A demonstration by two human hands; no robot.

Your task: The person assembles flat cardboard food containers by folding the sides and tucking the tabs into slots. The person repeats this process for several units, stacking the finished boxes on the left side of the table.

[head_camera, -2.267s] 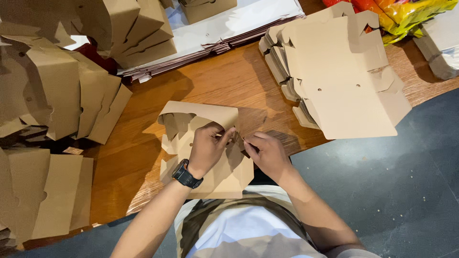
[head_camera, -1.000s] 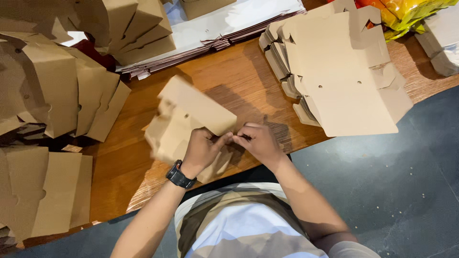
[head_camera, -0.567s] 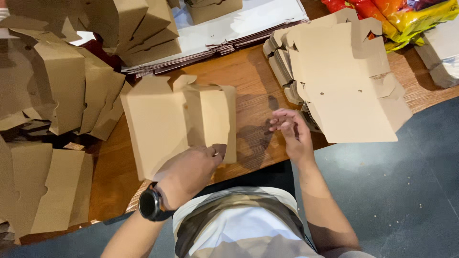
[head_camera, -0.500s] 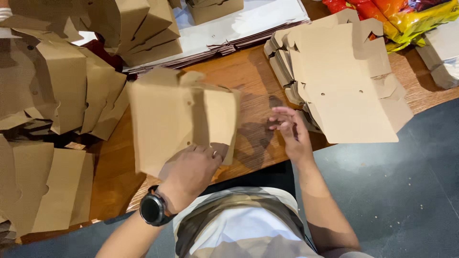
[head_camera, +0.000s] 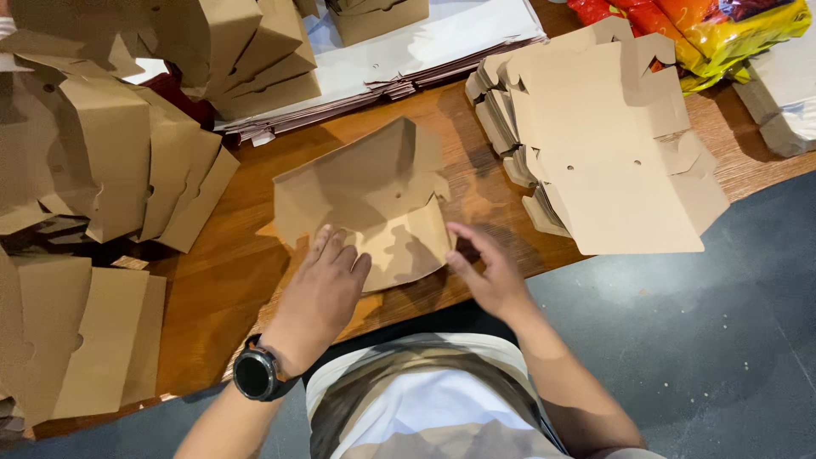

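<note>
Nearest the camera, the left hand [head_camera: 323,285], a dark watch [head_camera: 256,374] on its wrist, lies flat with fingers [head_camera: 331,251] spread and together-ish, pressing down on the near left part of a half-folded cardboard box [head_camera: 370,195]. The hand is open on it, palm down, not clamped round anything. The right hand [head_camera: 489,272] hovers just beside the box's near right corner, fingers loosely apart, holding nothing; its fingertips look close to the flap edge, though whether they touch cannot be told. So the box lies straight ahead of both hands, away from the body, its long axis running roughly left to right across the wooden tabletop [head_camera: 221,280], one wall standing up on the far side. The left hand is the nearer one, already on it. Out to the right sits a stack of flat box blanks [head_camera: 612,153]; to the left, piles of folded boxes [head_camera: 102,170]. Farther back lie pale flat sheets [head_camera: 425,42], and bright snack packets [head_camera: 705,25] fill the far right corner.
</note>
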